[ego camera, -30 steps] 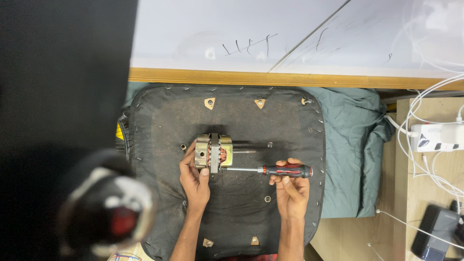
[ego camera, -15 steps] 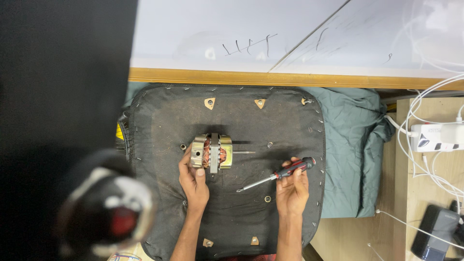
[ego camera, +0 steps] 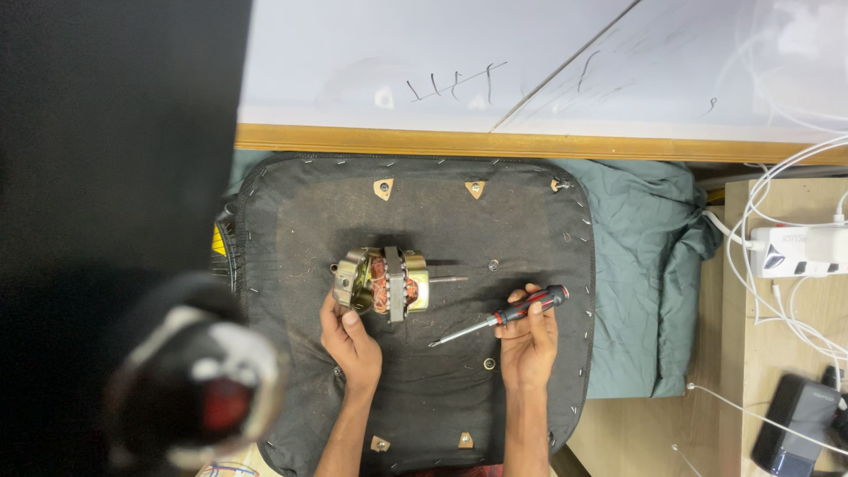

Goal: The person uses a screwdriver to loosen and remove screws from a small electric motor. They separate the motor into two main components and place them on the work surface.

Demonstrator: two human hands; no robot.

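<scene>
1. Motor, a small electric one with bare copper windings between pale metal end brackets and a thin shaft poking out to the right, sits near the middle of the black pad, a little toward its far edge.
2. It looks dense and heavy for its size, rigid throughout; the metal brackets are the safe places to grip, while the copper coils look easy to nick and best left untouched.
3. The left hand clasps the motor's near left bracket, thumb up against the metal and fingers curled round it.
4. The right hand is closed in a pinch round the screwdriver, which has a ribbed red-and-black handle and a slim steel shank; its tip points left, apart from the motor and just above the pad.
5. The pad is a rough black upturned seat base, stapled along its edges, with small wooden triangles screwed near the corners.
6. Beneath its right edge lies a rumpled grey-green cloth, soft and creased.
7. White cables and a power strip sit on the counter's right side.
</scene>
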